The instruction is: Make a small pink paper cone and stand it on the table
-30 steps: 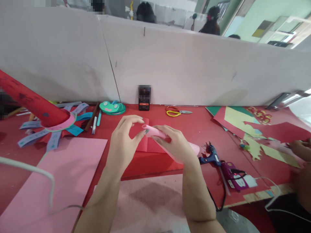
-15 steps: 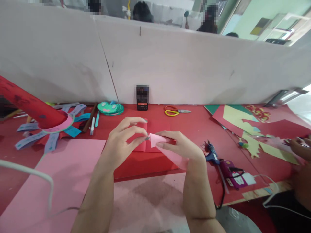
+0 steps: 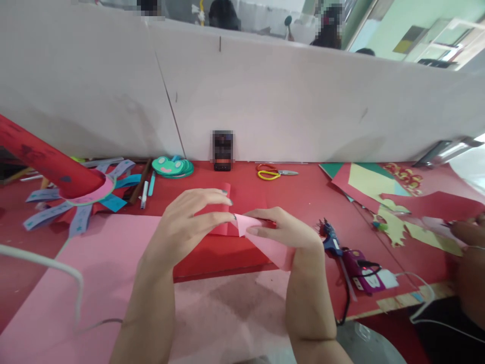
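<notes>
A pink sheet of paper [image 3: 271, 244] is curled at its upper left corner, above a red folded paper [image 3: 220, 228] on the table. My right hand [image 3: 282, 227] grips the pink paper, thumb in front and fingers along the curl's upper side. My left hand [image 3: 189, 217] is at the curl's left end. One fingertip meets the paper's edge there, while the other visible fingers stretch out above it; its thumb is hidden.
Scissors [image 3: 275, 173] and a phone [image 3: 223, 151] are at the back. A glue gun [image 3: 332, 240] and a purple power bank [image 3: 361, 273] sit at right. A red paper tube [image 3: 49, 156] stands left, over a large pink sheet [image 3: 94, 273]. A co-worker's hand [image 3: 468, 233] holds red paper at far right.
My left fingers have straightened and shifted slightly down; the thumb has slipped from sight. The curled paper end sits a little lower and further right. The co-worker has raised red paper.
</notes>
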A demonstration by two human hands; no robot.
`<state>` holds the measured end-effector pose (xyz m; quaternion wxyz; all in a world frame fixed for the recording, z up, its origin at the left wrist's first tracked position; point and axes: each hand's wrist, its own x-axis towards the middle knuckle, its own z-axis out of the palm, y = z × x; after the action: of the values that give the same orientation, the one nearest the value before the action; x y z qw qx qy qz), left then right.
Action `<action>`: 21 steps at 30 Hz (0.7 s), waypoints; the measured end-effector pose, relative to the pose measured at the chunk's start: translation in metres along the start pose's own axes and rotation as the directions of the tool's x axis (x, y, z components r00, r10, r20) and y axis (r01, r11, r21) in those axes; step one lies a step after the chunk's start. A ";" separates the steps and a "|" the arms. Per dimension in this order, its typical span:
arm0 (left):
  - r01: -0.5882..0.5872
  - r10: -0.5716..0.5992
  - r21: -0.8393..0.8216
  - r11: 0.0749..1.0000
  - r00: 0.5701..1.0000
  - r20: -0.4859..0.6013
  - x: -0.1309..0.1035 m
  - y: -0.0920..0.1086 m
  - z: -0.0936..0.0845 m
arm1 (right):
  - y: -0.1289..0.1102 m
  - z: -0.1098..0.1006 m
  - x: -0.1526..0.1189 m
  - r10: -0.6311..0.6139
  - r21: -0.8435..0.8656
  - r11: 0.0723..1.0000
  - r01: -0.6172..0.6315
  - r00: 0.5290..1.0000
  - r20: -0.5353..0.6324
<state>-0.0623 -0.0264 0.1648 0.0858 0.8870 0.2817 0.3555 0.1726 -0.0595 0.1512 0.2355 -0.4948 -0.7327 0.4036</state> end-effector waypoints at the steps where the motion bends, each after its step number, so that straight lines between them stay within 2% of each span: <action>1: -0.018 0.018 -0.005 1.000 1.000 0.004 0.000 0.000 0.000 | 0.001 0.000 0.000 -0.002 0.003 1.000 0.002 1.000 0.022; 5: -0.065 0.066 -0.044 0.997 0.997 0.029 0.002 -0.002 -0.001 | 0.006 -0.001 0.002 -0.022 0.022 1.000 0.020 0.995 0.094; 11: 0.050 -0.044 -0.066 0.997 0.995 0.092 0.007 0.002 -0.004 | 0.008 -0.002 0.004 -0.038 0.072 0.997 0.030 0.993 0.114; 15: 0.109 -0.102 -0.066 0.992 0.989 0.103 0.008 0.009 -0.002 | 0.005 0.000 0.006 -0.043 0.061 0.997 0.041 0.999 0.032; 21: 0.204 -0.204 -0.017 0.979 0.979 -0.012 0.011 0.013 0.007 | -0.001 0.006 0.008 -0.042 -0.012 0.999 0.041 0.996 -0.079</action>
<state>-0.0453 -0.0311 0.1708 0.1271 0.8503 0.3689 0.3531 0.1645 -0.0547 0.1488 0.2699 -0.4962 -0.7351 0.3749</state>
